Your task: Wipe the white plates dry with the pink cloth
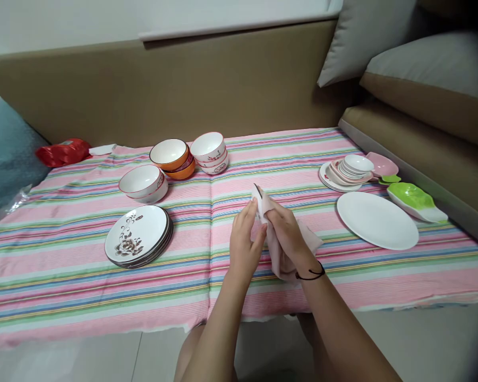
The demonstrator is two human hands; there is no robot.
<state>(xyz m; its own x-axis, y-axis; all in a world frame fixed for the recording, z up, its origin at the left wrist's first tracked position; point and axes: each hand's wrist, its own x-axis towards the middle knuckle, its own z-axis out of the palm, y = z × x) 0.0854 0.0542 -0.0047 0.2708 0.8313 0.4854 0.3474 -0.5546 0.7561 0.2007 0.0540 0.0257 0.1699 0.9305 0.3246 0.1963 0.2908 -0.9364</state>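
Between my hands is a white plate (258, 206) with a dark rim, seen almost edge-on and mostly hidden. My left hand (245, 239) grips it from the left, thumb on the near side. My right hand (284, 229), a dark cord at its wrist, presses a pale pink cloth (279, 257) against the plate's other face, and the cloth hangs down below. To the left sits a stack of dark-rimmed plates (137, 233), the top one with a brown flower print. An oval white platter (376, 220) lies to the right.
Stacked bowls stand at the back left: red-rimmed bowls (143, 183), orange bowls (169, 156) and white patterned bowls (210, 151). Small dishes (348, 170) and a green leaf-shaped dish (416, 201) are at the right. A striped cloth (191, 233) covers the surface, with cushions (430, 69) beyond.
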